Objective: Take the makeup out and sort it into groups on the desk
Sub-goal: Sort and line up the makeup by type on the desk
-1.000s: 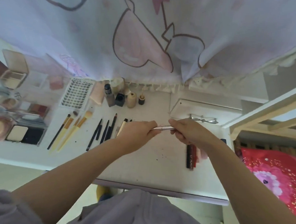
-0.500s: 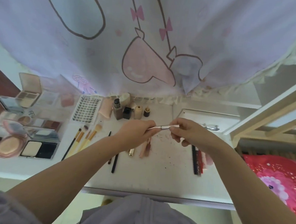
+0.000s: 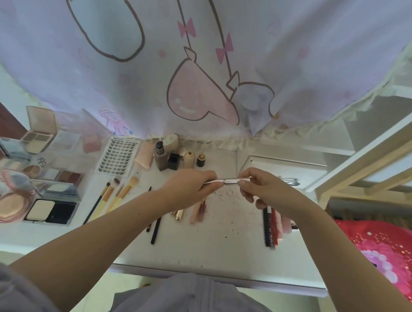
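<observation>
Both hands hold one slim silver makeup pen (image 3: pixel 230 181) level above the white desk (image 3: pixel 218 249). My left hand (image 3: pixel 190 187) grips its left end; my right hand (image 3: pixel 261 186) pinches its right end. Below them lie a gold tube (image 3: pixel 179 213) and pink lip tubes (image 3: pixel 200 210). Black pencils (image 3: pixel 155 228) lie partly under my left forearm. Yellow-handled brushes (image 3: pixel 114 198) sit further left, then powder compacts (image 3: pixel 11 205) and palettes (image 3: pixel 50 210). Small bottles (image 3: pixel 173 157) stand at the back. Dark and red pens (image 3: pixel 269 223) lie under my right wrist.
A printed curtain (image 3: pixel 182 56) hangs over the back of the desk. A false-lash card (image 3: pixel 118 155) lies by the bottles. A white drawer unit (image 3: pixel 282 166) stands at the back right, with a wooden bed frame (image 3: pixel 382 168) and red bedding (image 3: pixel 388 254) to the right.
My hands stay together on the silver pen. The view has tilted upward, so the desk and hands sit lower in the frame, with more palettes showing at the left.
</observation>
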`<state>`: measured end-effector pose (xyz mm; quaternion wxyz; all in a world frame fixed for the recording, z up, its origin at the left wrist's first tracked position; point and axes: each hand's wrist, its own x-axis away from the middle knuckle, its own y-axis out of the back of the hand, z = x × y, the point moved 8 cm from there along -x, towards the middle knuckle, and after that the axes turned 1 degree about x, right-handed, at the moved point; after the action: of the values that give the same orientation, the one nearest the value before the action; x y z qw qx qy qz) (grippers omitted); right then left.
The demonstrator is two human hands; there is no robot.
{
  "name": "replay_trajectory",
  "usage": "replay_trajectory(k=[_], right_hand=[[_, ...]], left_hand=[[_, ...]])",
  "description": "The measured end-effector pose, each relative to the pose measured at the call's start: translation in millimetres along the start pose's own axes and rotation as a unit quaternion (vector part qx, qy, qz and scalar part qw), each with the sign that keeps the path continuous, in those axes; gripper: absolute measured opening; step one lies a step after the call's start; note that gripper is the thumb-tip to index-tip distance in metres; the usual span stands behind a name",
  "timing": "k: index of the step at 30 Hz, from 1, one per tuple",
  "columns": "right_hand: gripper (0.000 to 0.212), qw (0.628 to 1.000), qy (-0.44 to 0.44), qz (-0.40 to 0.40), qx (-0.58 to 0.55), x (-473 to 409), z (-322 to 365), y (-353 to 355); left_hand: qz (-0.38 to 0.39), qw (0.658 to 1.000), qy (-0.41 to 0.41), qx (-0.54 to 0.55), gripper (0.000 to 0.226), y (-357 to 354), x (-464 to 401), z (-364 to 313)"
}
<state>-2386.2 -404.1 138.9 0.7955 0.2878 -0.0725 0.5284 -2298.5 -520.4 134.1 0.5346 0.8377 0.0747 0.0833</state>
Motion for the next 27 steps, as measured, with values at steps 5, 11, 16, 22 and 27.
replay_trajectory(k=[5, 11, 16, 22, 27], right_hand=[[0.036, 1.000, -0.022, -0.007, 0.004, -1.0, -5.4, 6.0], [0.033, 0.999, -0.027, 0.016, -0.025, 0.6, -7.6, 5.2], [0.018, 0.999, -0.021, 0.024, -0.030, 0.6, -11.0, 6.2], [0.020, 0.998, -0.033, 0.018, -0.047, 0.0, -17.3, 4.6], [0.035, 0.995, -0.064, 0.027, -0.068, 0.6, -23.6, 3.0]], left_hand=[[0.005, 1.000, -0.004, -0.007, 0.025, -0.9, -1.1, -4.3], [0.005, 1.000, 0.002, -0.013, 0.028, -2.5, -0.4, -2.7], [0.009, 1.000, -0.001, -0.021, 0.028, -4.0, -1.7, -3.6], [0.025, 1.000, -0.006, -0.014, 0.027, -11.4, -2.7, -4.6], [0.034, 0.999, -0.012, -0.004, 0.025, -14.6, -3.4, -4.6]])
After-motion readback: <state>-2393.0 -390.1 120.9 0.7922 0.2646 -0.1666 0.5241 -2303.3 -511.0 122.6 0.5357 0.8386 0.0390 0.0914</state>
